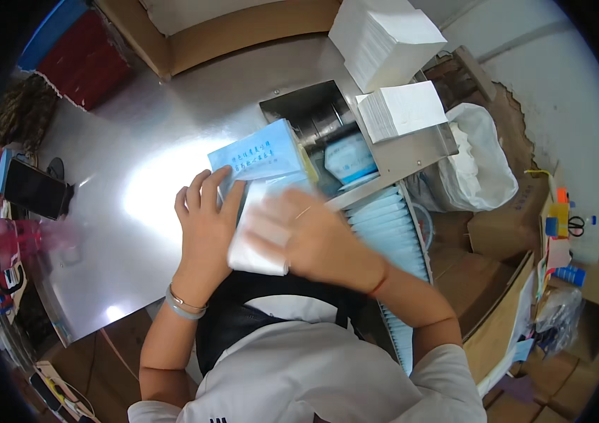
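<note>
1. A white stack of tissues (261, 240) lies at the frame's centre on the shiny metal surface (137, 148), just below a light blue packet (261, 151).
2. The left hand (204, 218) rests open, fingers spread, against the stack's left edge.
3. The right hand (313, 236), blurred, lies flat on top; its grip cannot be told.
4. The stack looks light, soft and easily fanned apart; holding both sides seems safest.
</note>
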{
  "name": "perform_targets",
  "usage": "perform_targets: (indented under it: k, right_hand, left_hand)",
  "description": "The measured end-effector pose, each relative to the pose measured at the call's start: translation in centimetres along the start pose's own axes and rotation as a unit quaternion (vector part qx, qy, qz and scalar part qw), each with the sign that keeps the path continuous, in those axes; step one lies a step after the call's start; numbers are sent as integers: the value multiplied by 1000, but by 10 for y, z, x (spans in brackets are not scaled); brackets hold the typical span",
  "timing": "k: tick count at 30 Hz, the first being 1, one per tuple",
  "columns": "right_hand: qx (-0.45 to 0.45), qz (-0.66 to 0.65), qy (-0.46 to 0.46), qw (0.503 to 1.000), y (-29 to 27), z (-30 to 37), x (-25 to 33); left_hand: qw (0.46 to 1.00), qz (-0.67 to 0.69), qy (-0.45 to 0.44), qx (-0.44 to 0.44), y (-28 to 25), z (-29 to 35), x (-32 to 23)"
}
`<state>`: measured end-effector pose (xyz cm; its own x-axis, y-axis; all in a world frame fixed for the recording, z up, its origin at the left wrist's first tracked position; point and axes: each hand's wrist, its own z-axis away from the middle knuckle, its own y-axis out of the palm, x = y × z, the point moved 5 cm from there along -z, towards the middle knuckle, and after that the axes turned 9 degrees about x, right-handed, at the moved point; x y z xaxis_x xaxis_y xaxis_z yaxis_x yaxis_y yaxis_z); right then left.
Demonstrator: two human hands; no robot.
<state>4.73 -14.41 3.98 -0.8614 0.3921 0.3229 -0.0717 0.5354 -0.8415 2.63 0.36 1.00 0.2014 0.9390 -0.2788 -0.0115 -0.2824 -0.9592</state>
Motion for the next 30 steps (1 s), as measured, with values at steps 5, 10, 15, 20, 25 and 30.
perform_targets:
  k: [5,10,15,20,25,30]
  right_hand:
    - [73,125,57,988,27,-22,-31]
    - [-27,37,27,999,6,-14,-67]
    - [-170,281,244,913,-70,0,-123]
    - [-65,290,252,921,-75,-1,-135]
    - [-12,238,233,943,-92,4,-143]
    - [-298,34,285,910,-89,-16,-95]
  left_hand:
    - [997,43,-22,-61,-1,-1,-2]
    - [999,15,-4,-29,8,6,-22]
    - [998,-2,45,-46,5,-7,-29]
    - [999,53,-12,7,3,-21,-21]
    - [993,42,-53,96,0,-24,-13]
    - [998,41,22,-40,4,-21,-11]
